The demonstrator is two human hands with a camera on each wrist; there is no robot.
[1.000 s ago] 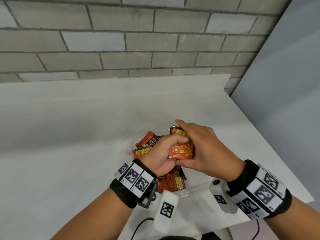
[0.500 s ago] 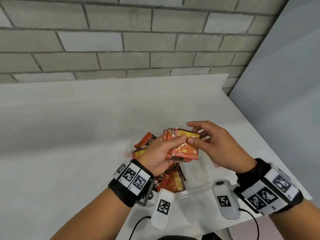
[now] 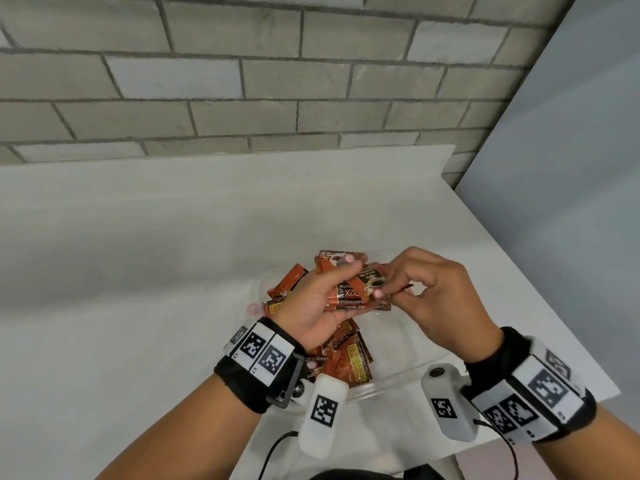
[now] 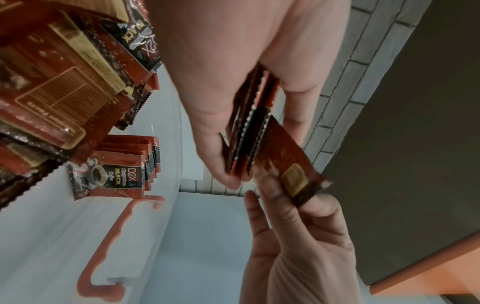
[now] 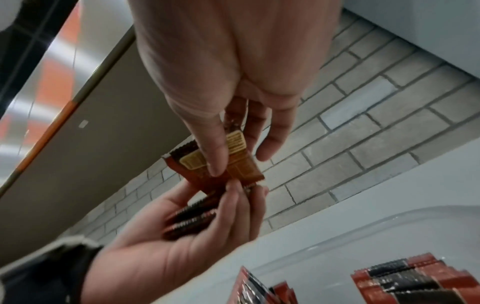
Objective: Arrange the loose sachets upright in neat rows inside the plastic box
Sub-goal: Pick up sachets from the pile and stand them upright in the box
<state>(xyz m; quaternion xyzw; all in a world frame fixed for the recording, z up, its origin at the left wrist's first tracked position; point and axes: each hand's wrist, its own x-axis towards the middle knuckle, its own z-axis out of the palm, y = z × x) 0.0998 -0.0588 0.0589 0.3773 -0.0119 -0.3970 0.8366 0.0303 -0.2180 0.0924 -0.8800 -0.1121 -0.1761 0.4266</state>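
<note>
My left hand [image 3: 323, 299] grips a small stack of red-and-black coffee sachets [image 3: 349, 292] above the clear plastic box [image 3: 398, 379]. My right hand [image 3: 412, 289] pinches one sachet [image 4: 291, 164] at the stack's right end between thumb and fingers. In the right wrist view that pinched sachet [image 5: 223, 164] shows its back with a yellow label, and the stack [image 5: 192, 222] lies in the left palm. More loose sachets [image 3: 346, 358] lie jumbled in the box near my left wrist. A short upright row of sachets [image 4: 124, 170] stands against the box wall.
The box sits on a white table [image 3: 138, 271] near its right edge [image 3: 540, 306]. A brick wall [image 3: 242, 81] runs behind the table. A red clip [image 4: 103, 246] hangs on the box's side. Cables [image 3: 277, 448] trail off the table's front.
The stack in my left hand has turned from upright to flat, printed faces up. My right hand has let go of the whole stack and now pinches a single sachet at its right end.
</note>
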